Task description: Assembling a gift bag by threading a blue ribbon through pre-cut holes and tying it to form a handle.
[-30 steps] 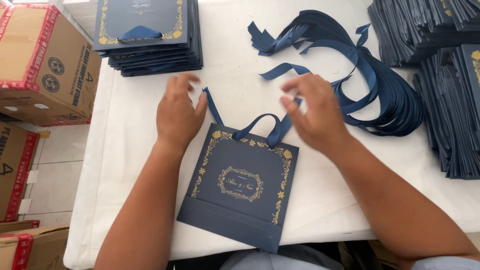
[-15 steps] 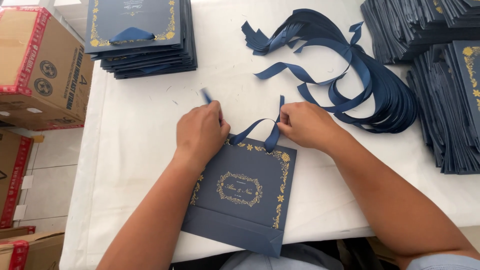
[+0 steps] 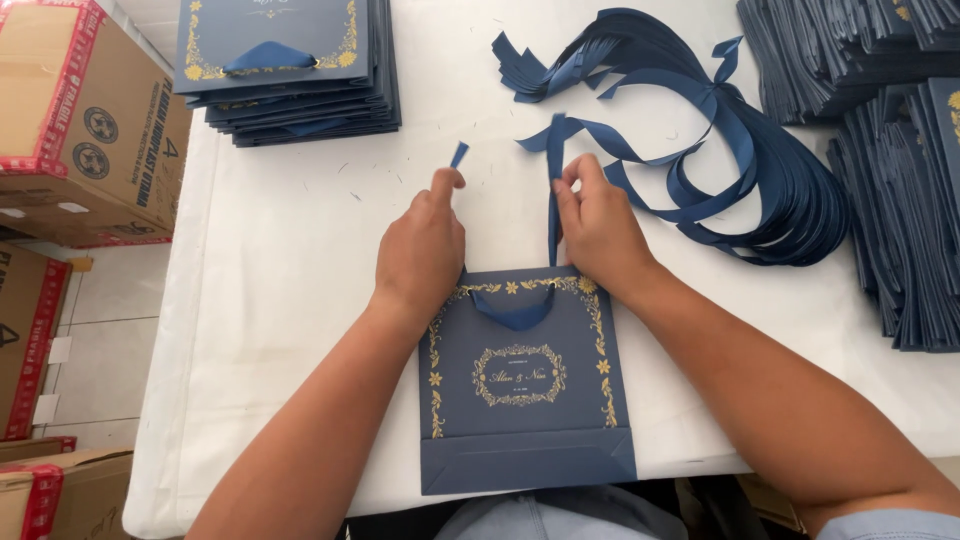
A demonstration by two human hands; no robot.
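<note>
Ribbon [image 3: 512, 310] now sags in a short loop across the front of the navy paper gift bag [image 3: 525, 385], and both hands have drawn farther up past the bag's top edge than half a second ago. The left hand [image 3: 420, 250] pinches one ribbon end between closed fingers; the right hand [image 3: 595, 225] pinches the other, pulled taut and upright. The bag lies flat at the near edge of the white desk [image 3: 290, 290], dark blue with a gold floral border and central crest. Beyond lie a heap of loose ribbons [image 3: 740, 150], a stack of finished bags [image 3: 290, 70] and unfinished bags [image 3: 900, 200]; cardboard boxes [image 3: 80, 120] stand left.
</note>
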